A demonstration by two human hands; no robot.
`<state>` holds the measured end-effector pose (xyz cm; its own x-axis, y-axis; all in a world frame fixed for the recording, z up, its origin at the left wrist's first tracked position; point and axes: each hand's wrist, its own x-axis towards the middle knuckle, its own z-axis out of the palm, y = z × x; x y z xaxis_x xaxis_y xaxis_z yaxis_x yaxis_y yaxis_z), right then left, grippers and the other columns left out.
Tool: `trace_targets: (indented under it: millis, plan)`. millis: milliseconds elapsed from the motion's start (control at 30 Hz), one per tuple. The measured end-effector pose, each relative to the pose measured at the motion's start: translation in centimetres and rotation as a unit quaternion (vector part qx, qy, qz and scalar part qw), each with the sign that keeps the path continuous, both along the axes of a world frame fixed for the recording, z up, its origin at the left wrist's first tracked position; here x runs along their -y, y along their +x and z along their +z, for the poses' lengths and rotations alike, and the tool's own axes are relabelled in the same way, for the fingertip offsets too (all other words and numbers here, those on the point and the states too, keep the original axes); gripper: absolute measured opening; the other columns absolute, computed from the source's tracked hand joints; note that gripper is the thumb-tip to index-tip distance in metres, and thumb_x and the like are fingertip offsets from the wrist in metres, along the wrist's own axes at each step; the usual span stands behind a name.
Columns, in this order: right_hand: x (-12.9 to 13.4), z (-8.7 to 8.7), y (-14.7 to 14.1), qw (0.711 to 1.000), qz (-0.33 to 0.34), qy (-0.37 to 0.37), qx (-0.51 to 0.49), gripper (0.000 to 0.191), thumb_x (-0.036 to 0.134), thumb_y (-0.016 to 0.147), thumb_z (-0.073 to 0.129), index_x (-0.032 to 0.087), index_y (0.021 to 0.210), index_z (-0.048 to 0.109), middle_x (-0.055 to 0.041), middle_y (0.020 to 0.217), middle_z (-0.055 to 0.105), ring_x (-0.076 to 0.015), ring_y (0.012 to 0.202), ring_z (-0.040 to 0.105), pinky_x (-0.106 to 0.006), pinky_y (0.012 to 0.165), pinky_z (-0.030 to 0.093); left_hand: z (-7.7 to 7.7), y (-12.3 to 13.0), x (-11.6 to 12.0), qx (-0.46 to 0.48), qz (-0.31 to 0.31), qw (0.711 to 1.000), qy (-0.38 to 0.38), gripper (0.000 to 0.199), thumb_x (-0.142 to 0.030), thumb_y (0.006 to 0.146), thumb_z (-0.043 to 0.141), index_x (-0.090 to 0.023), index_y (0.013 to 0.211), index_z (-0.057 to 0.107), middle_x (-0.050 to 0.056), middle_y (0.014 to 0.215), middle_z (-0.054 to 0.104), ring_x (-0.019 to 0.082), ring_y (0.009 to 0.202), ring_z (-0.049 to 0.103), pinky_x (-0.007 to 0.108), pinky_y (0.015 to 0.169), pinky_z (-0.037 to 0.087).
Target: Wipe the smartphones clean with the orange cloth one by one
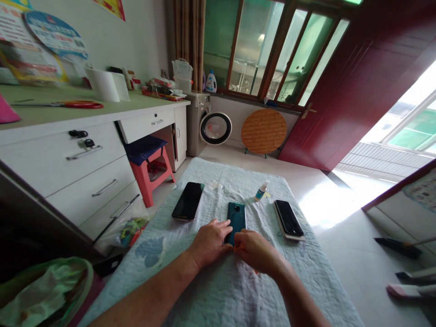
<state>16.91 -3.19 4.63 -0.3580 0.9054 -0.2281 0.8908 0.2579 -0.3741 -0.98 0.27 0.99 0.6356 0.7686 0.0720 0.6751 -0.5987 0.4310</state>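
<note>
A teal smartphone lies back side up on the quilted cloth, its camera block toward the far end. My left hand grips its left side, fingers on the back and thumb by the near end. Curled closed over the near right part of the phone is my right hand; a bit of orange shows under it, but what it holds is hidden. Left of the hands is a black-screened tablet or large phone. To the right, another dark-screened phone rests on a pale flat piece. A small spray bottle stands beyond my right hand.
The pale blue quilted cloth covers the low surface. At left are a white desk, a pink stool and a lined bin. A washing machine with open door, a round wooden board and a red door stand beyond.
</note>
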Motion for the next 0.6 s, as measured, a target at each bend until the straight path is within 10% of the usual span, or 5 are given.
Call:
trace_targets:
  millis: [367,600]
  plan:
    - [-2.9,-3.6,0.6,0.974,-0.135,0.178,-0.031,0.022,0.024,0.096,0.046,0.022,0.087,0.066,-0.0036,0.091,0.059,-0.0166,0.090,0.054,-0.025,0.082,0.040,0.1,0.0,-0.1,0.008,-0.005,1.000,-0.013,0.043,-0.042,0.082,0.067,-0.019,0.119,0.065,0.010,0.139,0.056,0.032,0.116,0.056,0.043,0.100,0.046]
    - [-2.3,-3.2,0.5,0.977,-0.090,0.186,-0.040,0.020,0.021,0.094,0.048,0.022,0.091,0.068,-0.0050,0.097,0.060,-0.0179,0.093,0.054,-0.028,0.090,0.040,-0.1,-0.1,-0.2,0.009,-0.010,1.000,-0.010,0.044,-0.041,0.081,0.069,-0.019,0.118,0.065,0.008,0.138,0.056,0.031,0.115,0.056,0.041,0.099,0.046]
